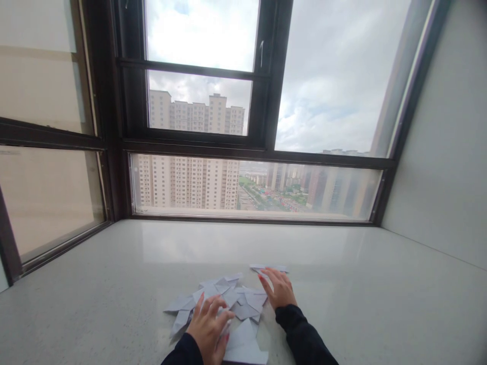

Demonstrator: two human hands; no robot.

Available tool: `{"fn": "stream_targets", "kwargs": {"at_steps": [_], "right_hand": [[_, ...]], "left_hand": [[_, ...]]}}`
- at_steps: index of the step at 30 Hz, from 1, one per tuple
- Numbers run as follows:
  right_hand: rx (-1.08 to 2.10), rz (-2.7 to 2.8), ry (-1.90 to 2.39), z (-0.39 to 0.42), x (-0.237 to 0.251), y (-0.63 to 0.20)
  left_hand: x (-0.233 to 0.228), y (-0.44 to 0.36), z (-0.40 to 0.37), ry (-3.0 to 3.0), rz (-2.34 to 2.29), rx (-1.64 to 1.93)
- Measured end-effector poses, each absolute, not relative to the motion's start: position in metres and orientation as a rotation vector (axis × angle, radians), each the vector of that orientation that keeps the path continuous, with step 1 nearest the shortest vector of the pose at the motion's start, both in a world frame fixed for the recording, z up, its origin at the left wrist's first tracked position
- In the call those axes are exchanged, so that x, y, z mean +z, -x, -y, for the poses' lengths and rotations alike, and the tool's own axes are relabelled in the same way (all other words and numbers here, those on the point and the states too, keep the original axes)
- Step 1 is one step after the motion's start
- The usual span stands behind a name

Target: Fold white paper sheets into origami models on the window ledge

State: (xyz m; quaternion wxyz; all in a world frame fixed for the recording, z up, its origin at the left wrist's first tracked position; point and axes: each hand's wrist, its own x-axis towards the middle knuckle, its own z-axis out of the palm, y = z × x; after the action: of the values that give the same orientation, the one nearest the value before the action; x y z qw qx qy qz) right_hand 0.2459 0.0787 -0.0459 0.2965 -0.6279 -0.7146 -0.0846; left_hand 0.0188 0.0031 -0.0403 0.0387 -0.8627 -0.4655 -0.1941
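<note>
The folded paper pieces (228, 304) are lying heaped on the pale windowsill (361, 284) under both flat, open hands, left hand (208, 327) and right hand (280, 289), and a careless sweep is risking scattering them.

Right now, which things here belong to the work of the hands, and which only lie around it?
In the work:
- left hand, on the folded papers
- right hand, fingers on a paper strip
- paper nearest the camera

Only around:
- sill
- window
- wall
</note>
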Motion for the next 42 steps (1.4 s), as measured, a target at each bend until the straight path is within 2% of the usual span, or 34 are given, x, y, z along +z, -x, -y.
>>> {"fn": "stream_targets", "kwargs": {"at_steps": [3,7,12,16,19,22,28,33,42], "right_hand": [[-0.249,1.808,1.897,-0.083,-0.049,-0.255],[-0.113,1.875,2.011,-0.079,-0.054,-0.25],[0.011,2.057,1.77,-0.069,-0.048,-0.231],[-0.002,2.059,1.602,-0.066,-0.043,-0.225],[-0.049,2.045,1.632,-0.064,-0.046,-0.224],[0.078,2.173,1.645,-0.06,-0.048,-0.222],[0.204,2.246,1.6,-0.056,-0.046,-0.219],[0.182,2.137,1.5,-0.06,-0.048,-0.222],[0.302,2.246,1.453,-0.057,-0.051,-0.214]], "left_hand": [[-0.038,-0.019,-0.004,2.624,1.482,-0.629],[-0.038,-0.022,-0.001,2.593,1.629,-0.444],[-0.031,-0.017,-0.001,2.564,1.82,-0.229],[-0.028,-0.01,-0.003,2.54,1.798,-0.244],[-0.031,-0.009,-0.004,2.511,1.74,-0.36],[-0.033,-0.009,-0.005,2.51,1.701,-0.432],[-0.031,-0.01,-0.004,2.579,1.743,-0.292],[-0.03,-0.008,-0.007,2.598,1.786,-0.211],[-0.034,-0.009,-0.012,2.562,1.739,-0.277]]}}
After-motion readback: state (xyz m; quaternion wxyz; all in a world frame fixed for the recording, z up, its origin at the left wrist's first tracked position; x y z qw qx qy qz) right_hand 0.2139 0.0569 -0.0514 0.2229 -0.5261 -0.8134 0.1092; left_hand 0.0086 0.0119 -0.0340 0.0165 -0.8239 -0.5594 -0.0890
